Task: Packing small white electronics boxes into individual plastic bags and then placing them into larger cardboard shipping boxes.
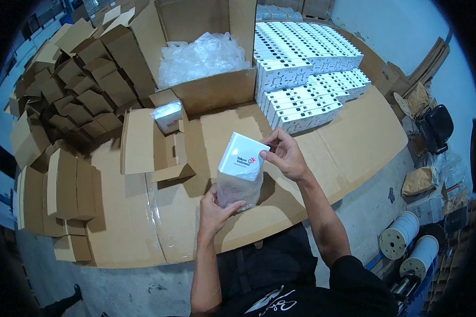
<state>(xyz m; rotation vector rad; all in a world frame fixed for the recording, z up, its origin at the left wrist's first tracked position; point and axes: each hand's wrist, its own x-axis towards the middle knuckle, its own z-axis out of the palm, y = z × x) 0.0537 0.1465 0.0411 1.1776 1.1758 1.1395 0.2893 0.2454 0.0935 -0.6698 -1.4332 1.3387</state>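
Observation:
A small white box (240,157) with a printed front stands partly inside a clear plastic bag (239,189) in front of me. My left hand (217,209) wraps the bag's lower part. At the box's upper right corner, my right hand (285,154) pinches the edge between thumb and fingers. To the left lies an open brown carton (143,141) with its flaps spread. Another bagged white box (168,117) sits in that carton's far end, and bare cardboard shows in its near part.
Behind stands a large open carton (217,91) filled with crumpled clear plastic bags (203,57). Stacked white boxes (296,95) occupy the back right. Open small cartons (98,84) pile up at the left, with more cartons (69,185) nearer. Cable reels (400,232) stand on the floor at right.

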